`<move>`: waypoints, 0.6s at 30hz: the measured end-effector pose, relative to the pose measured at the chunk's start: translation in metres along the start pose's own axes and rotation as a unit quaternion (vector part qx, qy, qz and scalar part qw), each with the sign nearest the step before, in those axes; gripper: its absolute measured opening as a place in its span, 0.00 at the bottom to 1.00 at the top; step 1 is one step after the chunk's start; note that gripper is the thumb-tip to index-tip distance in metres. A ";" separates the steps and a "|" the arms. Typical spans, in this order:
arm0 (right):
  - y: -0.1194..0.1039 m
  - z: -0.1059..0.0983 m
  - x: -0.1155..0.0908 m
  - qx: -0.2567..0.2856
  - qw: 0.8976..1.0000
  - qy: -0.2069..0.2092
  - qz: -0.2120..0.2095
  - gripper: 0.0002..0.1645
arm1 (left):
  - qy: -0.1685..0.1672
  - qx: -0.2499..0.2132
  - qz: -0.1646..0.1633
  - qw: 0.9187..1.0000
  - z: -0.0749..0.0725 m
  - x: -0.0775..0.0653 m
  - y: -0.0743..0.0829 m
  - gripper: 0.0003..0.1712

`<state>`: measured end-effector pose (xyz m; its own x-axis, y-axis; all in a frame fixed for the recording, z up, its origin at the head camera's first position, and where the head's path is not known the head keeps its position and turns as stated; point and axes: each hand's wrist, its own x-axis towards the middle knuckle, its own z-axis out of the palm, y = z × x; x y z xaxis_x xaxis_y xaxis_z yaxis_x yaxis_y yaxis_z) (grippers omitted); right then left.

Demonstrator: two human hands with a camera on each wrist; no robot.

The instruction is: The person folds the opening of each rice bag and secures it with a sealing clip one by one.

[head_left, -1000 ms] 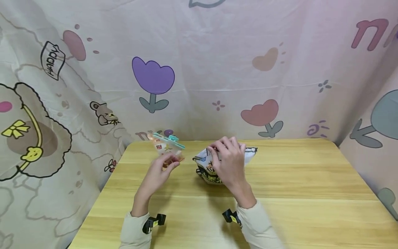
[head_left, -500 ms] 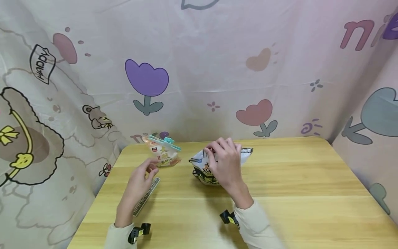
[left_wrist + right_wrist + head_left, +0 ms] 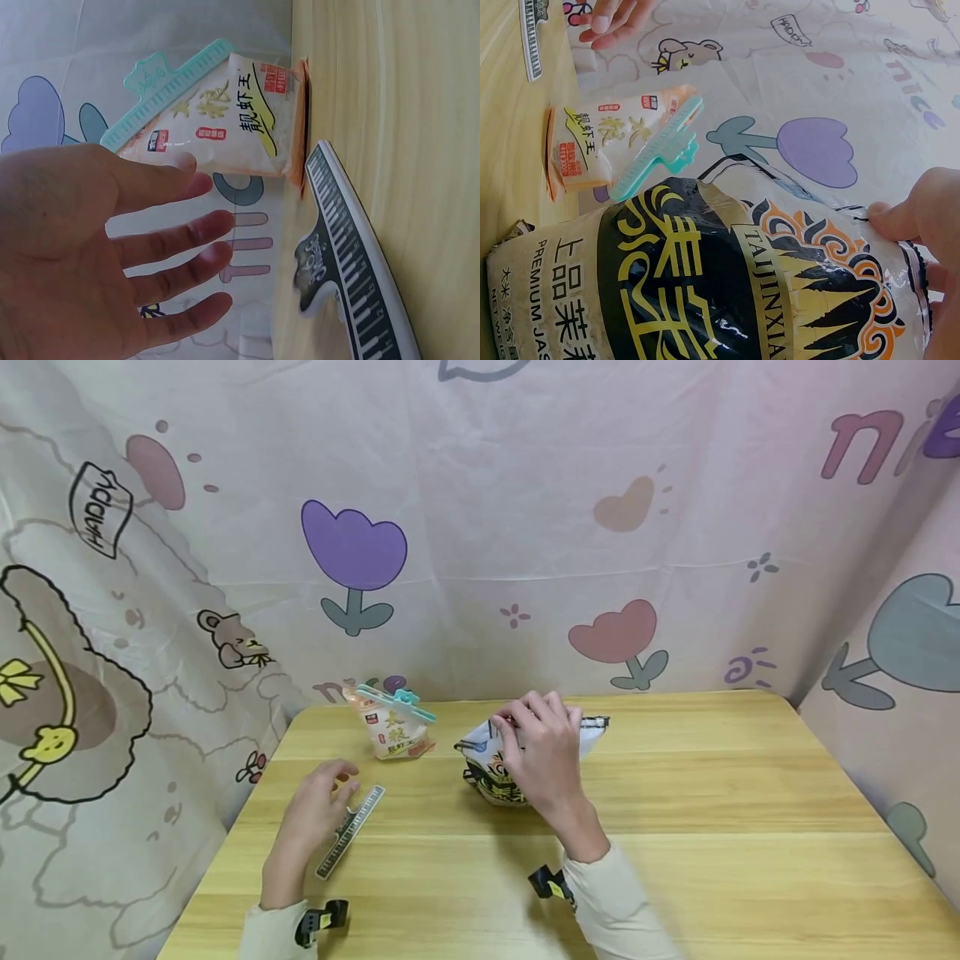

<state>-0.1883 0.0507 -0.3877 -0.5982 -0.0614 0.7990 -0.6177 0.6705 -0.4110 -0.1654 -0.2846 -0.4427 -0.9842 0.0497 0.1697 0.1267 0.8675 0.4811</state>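
My right hand [image 3: 546, 747] pinches the folded top of a rice bag [image 3: 682, 277], thumb on the near side. The bag is white, black and gold and stands upright on the table. Over the left part of the table my left hand [image 3: 315, 806] holds nothing, its fingers spread apart in the left wrist view. Just beside it lies a long black-and-white bag clip [image 3: 352, 262] with a piano-key pattern. Behind stands a smaller orange-and-white food bag [image 3: 225, 112], its top gathered under a teal bag clip [image 3: 172, 90].
The wooden table [image 3: 697, 793] reaches back to a printed cloth backdrop [image 3: 480, 527] with tulips and bears. Cloth also hangs along the left and right sides. A black wrist camera [image 3: 551, 883] sits at the right cuff.
My left hand has drawn back from the smaller bag, toward me and left, uncovering the piano-key clip on the table. My right hand stays at the rice bag's top. The view has shifted slightly.
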 end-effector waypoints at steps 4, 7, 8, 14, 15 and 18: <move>0.000 0.001 0.000 -0.001 1.000 0.003 -0.001 0.03 | 0.004 0.004 -0.007 1.000 -0.001 -0.001 -0.004 0.13; 0.000 0.001 -0.001 0.000 1.000 0.004 0.000 0.04 | 0.002 0.009 -0.012 1.000 0.000 -0.002 -0.006 0.12; 0.001 0.001 -0.001 0.000 1.000 0.004 0.001 0.03 | 0.000 0.010 -0.012 1.000 0.000 -0.002 -0.007 0.12; 0.000 0.001 0.000 0.002 1.000 0.005 0.000 0.02 | -0.013 0.019 -0.025 0.999 0.003 -0.001 -0.015 0.13; 0.000 0.001 0.000 0.003 1.000 0.005 -0.001 0.02 | -0.015 0.020 -0.028 0.999 0.003 -0.001 -0.016 0.13; 0.000 0.000 -0.001 0.004 1.000 0.006 0.000 0.04 | -0.020 0.016 -0.033 0.999 0.004 -0.001 -0.019 0.13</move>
<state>-0.1882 0.0504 -0.3885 -0.5920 -0.0527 0.8042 -0.6216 0.6650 -0.4140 -0.1671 -0.2992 -0.4553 -0.9947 0.0107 0.1025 0.0571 0.8851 0.4619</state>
